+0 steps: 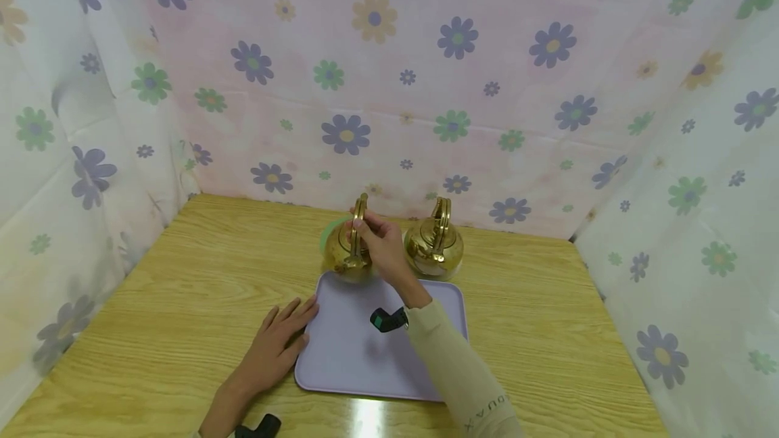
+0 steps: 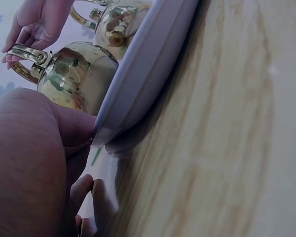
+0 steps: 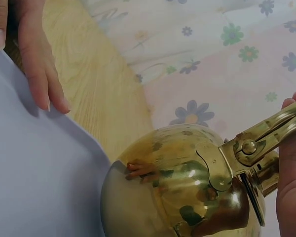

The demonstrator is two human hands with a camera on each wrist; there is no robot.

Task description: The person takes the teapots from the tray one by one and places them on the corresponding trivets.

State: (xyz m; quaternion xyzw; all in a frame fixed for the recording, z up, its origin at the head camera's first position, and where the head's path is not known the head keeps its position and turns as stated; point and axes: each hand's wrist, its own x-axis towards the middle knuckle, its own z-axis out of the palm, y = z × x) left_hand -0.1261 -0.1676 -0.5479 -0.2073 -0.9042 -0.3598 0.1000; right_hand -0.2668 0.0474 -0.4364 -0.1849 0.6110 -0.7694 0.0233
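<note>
My right hand (image 1: pixel 382 243) is at the upright handle of the left brass kettle (image 1: pixel 341 252), thumb on the near side and fingers behind it. The right wrist view shows the kettle's round, shiny body (image 3: pixel 172 168) and its hinged handle (image 3: pixel 266 133) against my fingers. This kettle is at the back edge of a lilac tray (image 1: pixel 347 357). My left hand (image 1: pixel 276 343) lies flat on the table, its fingertips and thumb touching the tray's left rim. A second brass kettle (image 1: pixel 426 249) stands to the right, just behind the tray.
A pale green round piece (image 1: pixel 328 232) shows partly behind the left kettle. The wooden table (image 1: pixel 182 289) is bounded by a flowered cloth (image 1: pixel 377 86) at the back and both sides.
</note>
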